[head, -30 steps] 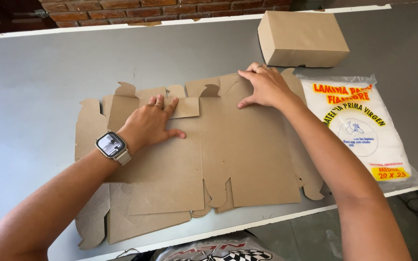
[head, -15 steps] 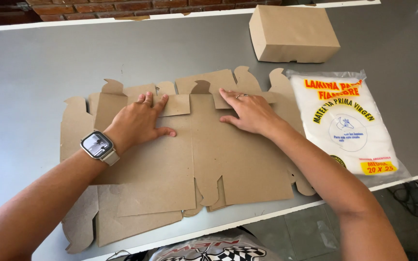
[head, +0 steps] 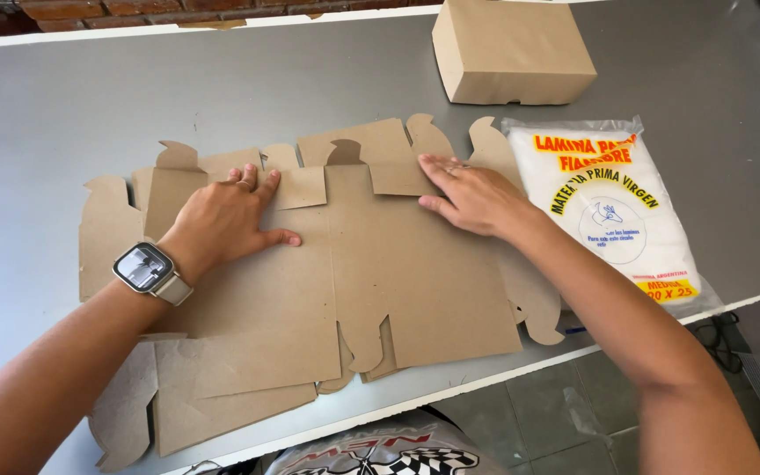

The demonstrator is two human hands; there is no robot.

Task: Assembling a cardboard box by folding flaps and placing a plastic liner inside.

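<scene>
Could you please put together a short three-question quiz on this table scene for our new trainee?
1. True or false: both hands lie flat on the unfolded cardboard blank.
2. Which wrist bears the watch: left or right?
3. What lies just beyond the right hand, at the table's right side? A) a plastic packet of white sheets B) a roll of tape C) a pair of scissors

Key
1. True: the left hand and the right hand both press on the blank, fingers spread, gripping nothing.
2. Left.
3. A: the packet lies beside the blank, with the closed cardboard box behind it.
</scene>
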